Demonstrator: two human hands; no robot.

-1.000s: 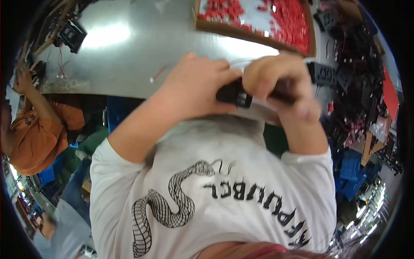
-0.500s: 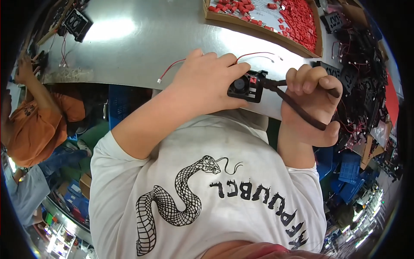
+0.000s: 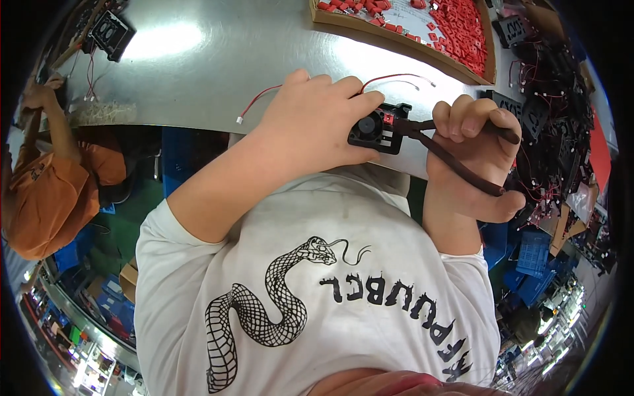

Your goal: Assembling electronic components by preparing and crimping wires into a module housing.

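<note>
My left hand is closed over a black plastic housing with a small round fan in it, pressing it at the table's near edge. Thin red and white wires with small white plugs run out from under that hand on both sides. In my right hand are dark-handled pliers, their handles spread between fingers and thumb. The pliers' jaws reach the housing beside a small red piece set next to the fan. My left palm hides part of the housing.
A shallow cardboard tray of many red pieces stands at the far side. Black housings with wires pile up along the right. Another fan housing lies at far left, near a co-worker in an orange shirt.
The pliers' jaws have shifted slightly left and now sit closer to the red piece. The housing has moved up a little. The co-worker at left has changed posture.
</note>
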